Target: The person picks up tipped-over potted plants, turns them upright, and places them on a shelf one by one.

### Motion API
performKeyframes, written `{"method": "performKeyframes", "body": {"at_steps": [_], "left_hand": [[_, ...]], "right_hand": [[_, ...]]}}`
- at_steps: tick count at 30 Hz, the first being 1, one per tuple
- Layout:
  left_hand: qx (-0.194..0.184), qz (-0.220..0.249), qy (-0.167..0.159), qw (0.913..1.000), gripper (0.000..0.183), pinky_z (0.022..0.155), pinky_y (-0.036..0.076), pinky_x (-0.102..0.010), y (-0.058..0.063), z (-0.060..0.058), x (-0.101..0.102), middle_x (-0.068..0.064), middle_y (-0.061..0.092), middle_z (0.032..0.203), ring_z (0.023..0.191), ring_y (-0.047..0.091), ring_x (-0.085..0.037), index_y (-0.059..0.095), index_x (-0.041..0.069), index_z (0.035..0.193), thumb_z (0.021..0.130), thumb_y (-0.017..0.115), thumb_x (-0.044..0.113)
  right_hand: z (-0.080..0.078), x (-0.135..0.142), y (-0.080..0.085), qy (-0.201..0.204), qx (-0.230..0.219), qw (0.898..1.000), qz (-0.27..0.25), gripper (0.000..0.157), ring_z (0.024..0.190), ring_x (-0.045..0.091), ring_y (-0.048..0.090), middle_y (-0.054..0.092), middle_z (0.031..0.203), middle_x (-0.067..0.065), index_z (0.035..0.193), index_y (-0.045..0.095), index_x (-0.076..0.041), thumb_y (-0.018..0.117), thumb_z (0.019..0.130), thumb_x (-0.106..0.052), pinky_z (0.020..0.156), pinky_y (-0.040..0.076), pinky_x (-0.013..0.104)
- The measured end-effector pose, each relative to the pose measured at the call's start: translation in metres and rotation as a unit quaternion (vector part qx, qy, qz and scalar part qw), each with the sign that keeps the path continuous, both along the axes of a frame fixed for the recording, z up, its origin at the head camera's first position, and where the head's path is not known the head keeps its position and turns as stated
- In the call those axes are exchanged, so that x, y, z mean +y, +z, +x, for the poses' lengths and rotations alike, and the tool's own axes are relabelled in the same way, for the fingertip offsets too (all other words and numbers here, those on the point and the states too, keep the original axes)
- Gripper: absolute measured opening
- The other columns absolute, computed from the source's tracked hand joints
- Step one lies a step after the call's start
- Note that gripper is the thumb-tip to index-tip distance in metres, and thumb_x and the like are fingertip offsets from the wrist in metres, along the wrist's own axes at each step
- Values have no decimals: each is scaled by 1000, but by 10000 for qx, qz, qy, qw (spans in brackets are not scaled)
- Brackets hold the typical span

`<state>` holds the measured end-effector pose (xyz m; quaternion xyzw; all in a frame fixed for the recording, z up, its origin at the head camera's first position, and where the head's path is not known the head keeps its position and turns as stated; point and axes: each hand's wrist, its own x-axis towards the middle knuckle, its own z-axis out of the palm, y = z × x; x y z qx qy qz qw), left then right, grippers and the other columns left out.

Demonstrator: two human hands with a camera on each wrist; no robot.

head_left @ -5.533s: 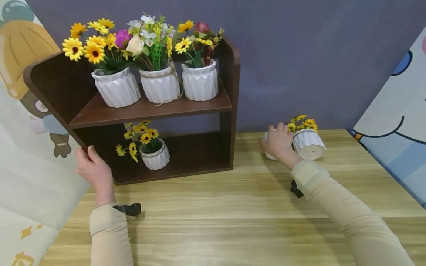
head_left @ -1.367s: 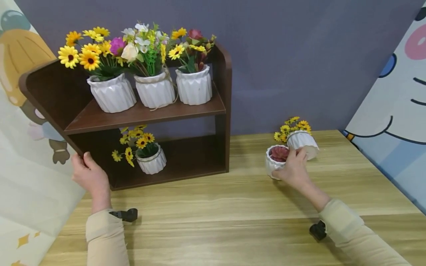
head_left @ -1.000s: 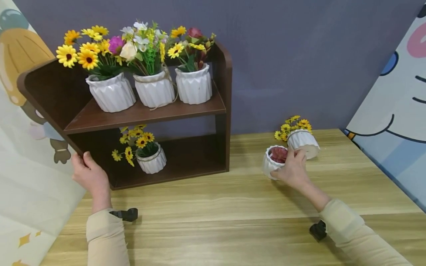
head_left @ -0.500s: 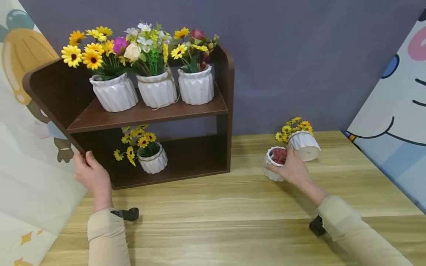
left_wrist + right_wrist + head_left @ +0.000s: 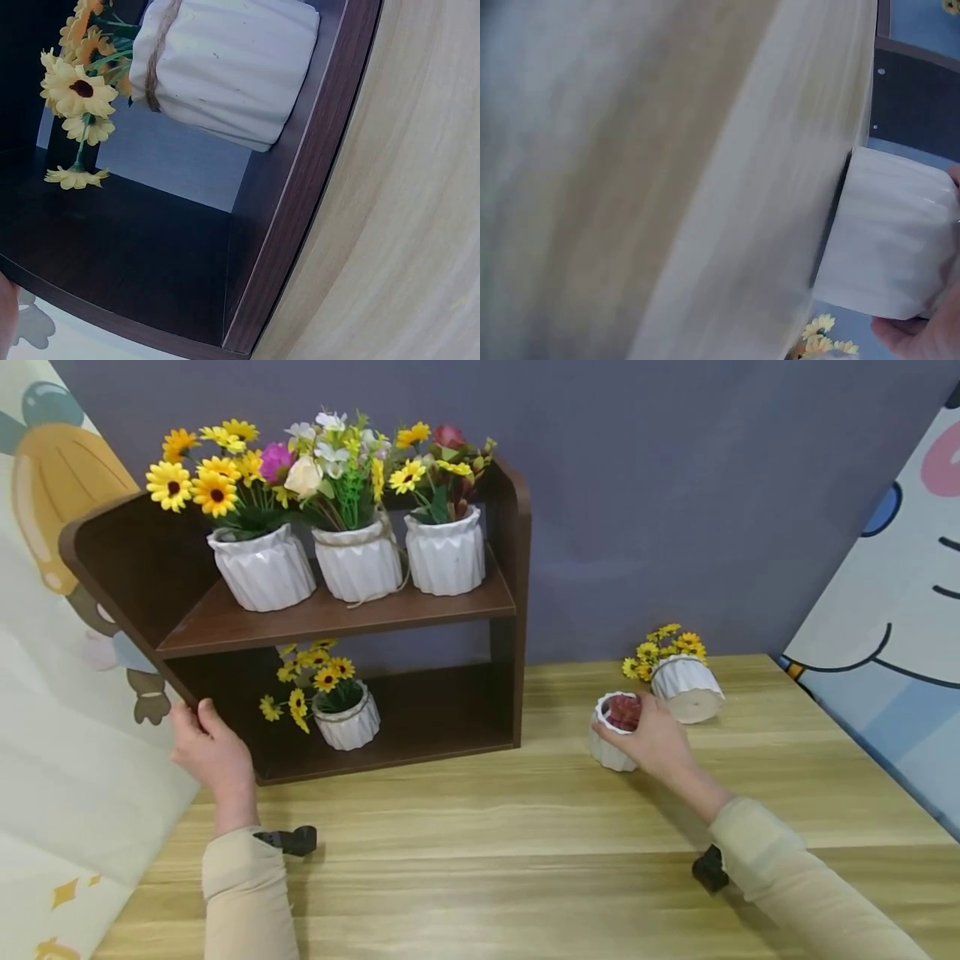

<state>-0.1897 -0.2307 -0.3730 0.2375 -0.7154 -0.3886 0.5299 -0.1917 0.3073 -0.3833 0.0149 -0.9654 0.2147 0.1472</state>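
My left hand grips the left side panel of a dark brown two-tier shelf. With my right hand I hold a white ribbed pot with a dark red succulent, thumb and fingers at its rim. This pot is upright on the table to the right of the shelf; the right wrist view shows its white side. Just behind my right hand, a white pot with small yellow flowers lies tipped, its base facing me.
Along the upper tier stand three white flower pots. A small pot of yellow daisies is on the lower tier, left of centre. The wooden table meets a grey-blue wall at the back.
My right hand has brought the succulent pot forward from beside the tipped pot, and it now shows upright. Lately hand and pot have shifted slightly left. My left hand keeps holding the shelf.
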Motion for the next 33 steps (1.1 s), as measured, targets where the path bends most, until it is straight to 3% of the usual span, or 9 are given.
{"method": "performKeyframes", "body": {"at_steps": [9,13,21,29,33], "left_hand": [[97,6,-22,10000,44,67,25,-19,1,-1,1,-6,44,77,72,37,-21,53,-2,98,94,40,41],[77,50,-22,10000,45,66,25,-17,0,-1,1,-1,42,75,71,37,-20,54,-1,99,94,40,42],[70,52,-36,10000,46,66,25,-17,-2,-1,0,-9,48,78,71,37,-20,54,-1,100,94,39,43],[55,106,15,9999,44,66,27,-17,-3,-2,-1,-8,50,80,72,39,-19,56,1,102,94,40,42],[-3,130,13,9999,45,68,31,-22,-3,-2,-1,-11,54,84,74,41,-21,56,2,103,94,39,43]], "right_hand": [[13,-25,7,273,23,9994,212,97,94,40,57,55,108,25,123,43,6,55,68,-72,73,47,51],[19,-38,10,529,219,9979,299,95,88,37,60,59,103,22,121,46,2,57,65,-73,69,49,48],[30,-61,13,1182,609,9906,332,88,86,29,60,60,102,14,120,50,-2,63,63,-69,68,50,42],[43,-86,17,1614,538,9847,384,88,89,25,60,59,105,12,122,50,-5,66,61,-67,71,51,40],[45,-101,18,1849,582,9802,392,86,91,23,60,59,107,10,121,51,-7,68,60,-65,72,50,39]]}}
